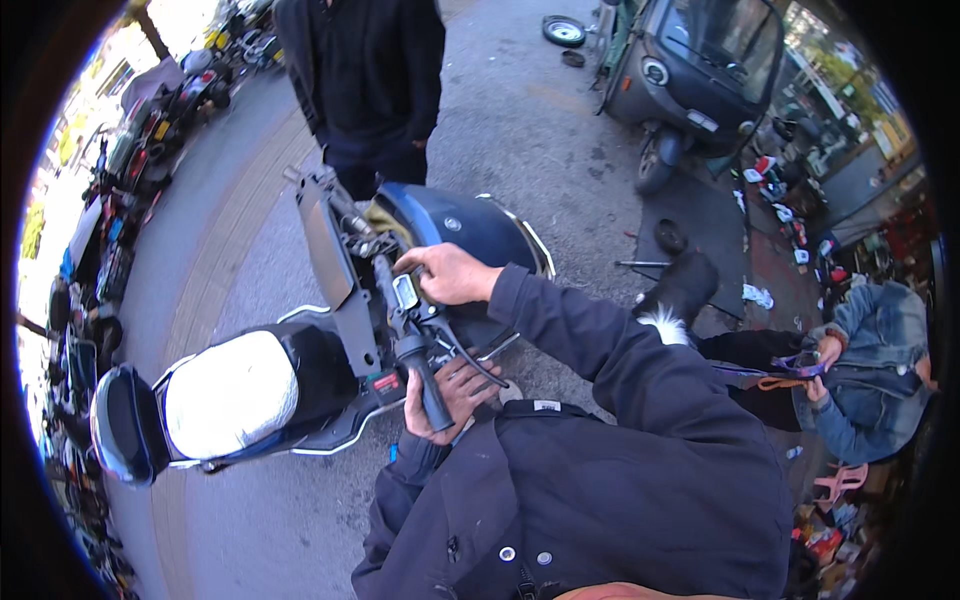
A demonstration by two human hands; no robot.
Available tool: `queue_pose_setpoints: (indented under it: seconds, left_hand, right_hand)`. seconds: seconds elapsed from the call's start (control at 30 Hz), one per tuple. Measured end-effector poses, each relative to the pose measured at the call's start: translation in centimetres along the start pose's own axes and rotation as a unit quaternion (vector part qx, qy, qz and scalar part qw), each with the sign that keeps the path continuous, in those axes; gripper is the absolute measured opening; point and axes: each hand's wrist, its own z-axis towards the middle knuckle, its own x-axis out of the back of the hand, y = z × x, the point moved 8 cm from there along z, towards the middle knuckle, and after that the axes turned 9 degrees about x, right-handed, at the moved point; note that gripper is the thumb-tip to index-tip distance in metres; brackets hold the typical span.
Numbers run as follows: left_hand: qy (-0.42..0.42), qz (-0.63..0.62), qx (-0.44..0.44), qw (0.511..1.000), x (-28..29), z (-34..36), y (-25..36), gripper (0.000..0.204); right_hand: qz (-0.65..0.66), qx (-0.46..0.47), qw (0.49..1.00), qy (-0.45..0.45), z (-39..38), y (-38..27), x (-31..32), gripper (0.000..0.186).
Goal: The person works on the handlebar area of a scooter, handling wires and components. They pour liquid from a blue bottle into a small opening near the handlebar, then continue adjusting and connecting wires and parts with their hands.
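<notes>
I have the scooter (320, 370) left of centre in the frame, its display (405, 291) near the middle. Just below, my left hand (460, 392) is under the grip (420, 375), fingers spread, not wrapped around it. My right hand (452, 275) curls beside the display; I can't tell whether it's gripping anything.

The scooter (352, 318) stands mid-view, its seat (318, 362) left of the handlebar (410, 348). Parked bikes (138, 178) line the far left. One person (362, 82) stands beyond the scooter; a three-wheeler (700, 75) stands farther right, a loose wheel (564, 32) to its left.
</notes>
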Motion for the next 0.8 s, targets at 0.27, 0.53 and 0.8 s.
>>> queue_pose_setpoints:
  seconds: [0.27,0.53,0.8]
  left_hand:
    - [-0.001,-0.005,0.009,1.0,-0.5,0.2,0.0,0.11]
    - [0.004,0.008,0.004,1.0,-0.7,0.4,0.3,0.11]
    - [-0.015,-0.022,0.002,1.0,-0.6,0.4,0.4,0.103]
  right_hand:
    - [-0.004,-0.014,1.0,-0.01,-0.4,0.6,0.0,0.041]
    - [0.001,-0.004,1.0,-0.008,-0.1,0.5,0.2,0.042]
    - [-0.027,-0.032,0.999,-0.016,0.2,-0.1,0.4,0.039]
